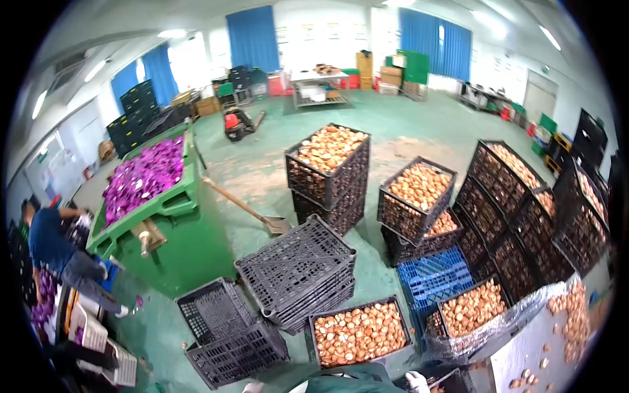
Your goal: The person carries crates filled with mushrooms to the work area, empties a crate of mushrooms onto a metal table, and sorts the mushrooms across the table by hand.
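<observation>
Only the top edge of my left hand [253,388], pale and apparently gloved, shows at the bottom edge; its fingers are hidden. My right hand [416,381], in a white glove, is at the bottom beside a dark crate [458,381] that is partly cut off; its grip cannot be made out. Between and ahead of the hands, a black crate full of brown mushrooms [359,333] stands on the floor. Loose mushrooms [571,321] lie on a metal table [524,344] at the lower right.
Empty black crates [298,262] are stacked ahead, left of centre. Mushroom-filled crates [327,173] stand beyond and rightward, near a blue pallet [436,278]. A green bin [190,239] holds purple material; a shovel [239,203] lies beside it. Another person [52,242] bends at far left.
</observation>
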`<state>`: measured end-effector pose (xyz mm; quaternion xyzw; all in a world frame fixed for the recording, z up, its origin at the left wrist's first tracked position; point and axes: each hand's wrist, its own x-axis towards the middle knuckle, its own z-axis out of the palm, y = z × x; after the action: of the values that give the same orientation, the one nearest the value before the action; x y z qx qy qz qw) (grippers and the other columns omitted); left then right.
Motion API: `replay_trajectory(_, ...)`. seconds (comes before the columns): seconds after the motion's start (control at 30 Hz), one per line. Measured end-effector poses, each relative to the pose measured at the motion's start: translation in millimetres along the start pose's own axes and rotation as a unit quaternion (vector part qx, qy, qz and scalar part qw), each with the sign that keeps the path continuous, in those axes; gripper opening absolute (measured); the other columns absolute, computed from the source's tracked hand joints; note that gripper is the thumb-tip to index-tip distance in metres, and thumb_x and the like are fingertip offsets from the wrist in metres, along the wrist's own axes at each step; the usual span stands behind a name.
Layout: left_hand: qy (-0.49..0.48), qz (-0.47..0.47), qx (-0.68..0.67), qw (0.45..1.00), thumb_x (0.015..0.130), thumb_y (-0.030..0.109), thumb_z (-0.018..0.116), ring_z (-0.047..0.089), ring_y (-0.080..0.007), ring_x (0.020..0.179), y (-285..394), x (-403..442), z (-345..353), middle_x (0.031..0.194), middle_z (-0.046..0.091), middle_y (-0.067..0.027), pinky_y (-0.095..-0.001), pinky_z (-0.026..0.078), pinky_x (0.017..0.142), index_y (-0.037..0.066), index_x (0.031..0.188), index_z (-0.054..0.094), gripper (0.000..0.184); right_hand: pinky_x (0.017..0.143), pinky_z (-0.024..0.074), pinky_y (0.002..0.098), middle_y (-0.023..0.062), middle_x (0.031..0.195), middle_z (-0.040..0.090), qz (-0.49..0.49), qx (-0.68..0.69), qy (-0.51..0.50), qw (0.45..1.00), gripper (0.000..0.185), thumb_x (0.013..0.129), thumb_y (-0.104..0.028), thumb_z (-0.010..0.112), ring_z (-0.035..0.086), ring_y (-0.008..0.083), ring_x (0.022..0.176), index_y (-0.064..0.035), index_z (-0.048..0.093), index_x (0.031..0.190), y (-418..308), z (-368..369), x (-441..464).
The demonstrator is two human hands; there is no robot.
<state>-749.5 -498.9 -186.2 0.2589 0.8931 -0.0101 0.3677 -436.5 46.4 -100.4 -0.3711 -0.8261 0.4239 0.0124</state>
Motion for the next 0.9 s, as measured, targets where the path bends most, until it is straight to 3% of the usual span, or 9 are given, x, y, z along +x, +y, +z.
replay_trajectory(0.1,0.114,0.098,0.042,0.988,0.077,0.015,0.056,0.063,-0.0369,0.084,19,72,-68,0.086,0.065,-0.0210,-0.0459,0.051,0.073,0.004,0.082,0.063,0.014,0.076,0.0466,0.0368,0.0125,0.090,0.066,0.164,0.109,0.063,0.978,0.039,0.085,-0.040,0.059,0.060,0.0248,0.087,-0.0074,0.065,0.106,33,5,-56)
replay_trajectory(0.13,0.111,0.033,-0.102,0.988,0.087,0.030,0.036,0.057,-0.0393,0.099,39,104,-96,0.100,0.062,-0.0226,-0.0467,0.043,0.089,0.002,0.087,0.062,0.038,0.080,0.0460,0.0366,0.0139,0.094,0.066,0.235,0.102,0.073,0.964,0.042,0.084,-0.041,0.059,0.060,0.0258,0.091,-0.0071,0.064,0.109,36,3,-79)
replay_trajectory(0.23,0.187,0.202,-0.229,0.934,0.091,0.031,0.040,0.053,-0.0259,0.064,121,186,-167,0.067,0.056,-0.0140,-0.0406,0.042,0.062,0.002,0.076,0.057,0.036,0.091,0.0443,0.0358,0.0182,0.106,0.065,0.424,0.127,0.061,0.895,0.050,0.084,-0.044,0.057,0.060,0.0290,0.102,-0.0063,0.061,0.116,41,12,-159)
replay_trajectory(0.3,0.044,0.113,-0.433,0.893,0.092,0.026,0.045,0.046,-0.0127,0.061,214,207,-226,0.066,0.053,-0.0017,-0.0311,0.039,0.056,0.008,0.072,0.055,0.029,0.092,0.0438,0.0351,0.0160,0.110,0.064,0.473,0.182,0.101,0.856,0.049,0.085,-0.044,0.058,0.059,0.0285,0.105,-0.0072,0.061,0.117,41,30,-207)
replay_trajectory(0.4,0.091,0.238,-0.513,0.819,0.092,0.021,0.049,0.051,-0.0112,0.059,341,241,-245,0.066,0.056,-0.0009,-0.0279,0.042,0.052,0.006,0.083,0.060,0.020,0.093,0.0428,0.0354,0.0117,0.114,0.063,0.528,0.185,0.064,0.826,0.049,0.086,-0.044,0.058,0.058,0.0279,0.107,-0.0070,0.061,0.117,31,32,-243)
replay_trajectory(0.5,-0.081,0.251,-0.626,0.734,0.093,0.020,0.049,0.055,-0.0069,0.067,439,248,-238,0.086,0.064,-0.0009,-0.0192,0.044,0.058,0.005,0.112,0.060,0.026,0.091,0.0427,0.0368,0.0131,0.112,0.064,0.534,0.140,-0.052,0.832,0.048,0.086,-0.045,0.058,0.058,0.0274,0.107,-0.0062,0.063,0.114,17,11,-231)
replay_trajectory(0.63,-0.065,0.397,-0.310,0.861,0.093,0.023,0.049,0.061,-0.0138,0.083,509,241,-179,0.096,0.066,-0.0058,-0.0267,0.049,0.074,0.001,0.113,0.060,0.031,0.073,0.0482,0.0313,0.0069,0.095,0.066,0.409,0.176,0.010,0.895,0.045,0.087,-0.041,0.059,0.061,0.0170,0.082,-0.0055,0.060,0.116,54,-9,-171)
replay_trajectory(0.73,-0.111,0.377,-0.075,0.916,0.090,0.032,0.056,0.057,-0.0225,0.110,526,211,-185,0.113,0.063,-0.0149,-0.0306,0.041,0.097,0.003,0.115,0.061,0.039,0.085,0.0464,0.0339,0.0112,0.107,0.065,0.435,0.233,0.009,0.870,0.047,0.088,-0.043,0.055,0.060,0.0225,0.098,-0.0073,0.059,0.118,44,-75,-103)
replay_trajectory(0.9,-0.153,0.106,-0.068,0.980,0.090,0.032,0.057,0.062,-0.0229,0.097,508,199,-222,0.106,0.066,-0.0136,-0.0311,0.046,0.086,0.003,0.116,0.060,0.039,0.096,0.0421,0.0347,0.0139,0.117,0.061,0.340,0.260,0.034,0.903,0.044,0.089,-0.041,0.053,0.055,0.0301,0.112,-0.0076,0.059,0.117,101,-88,-49)
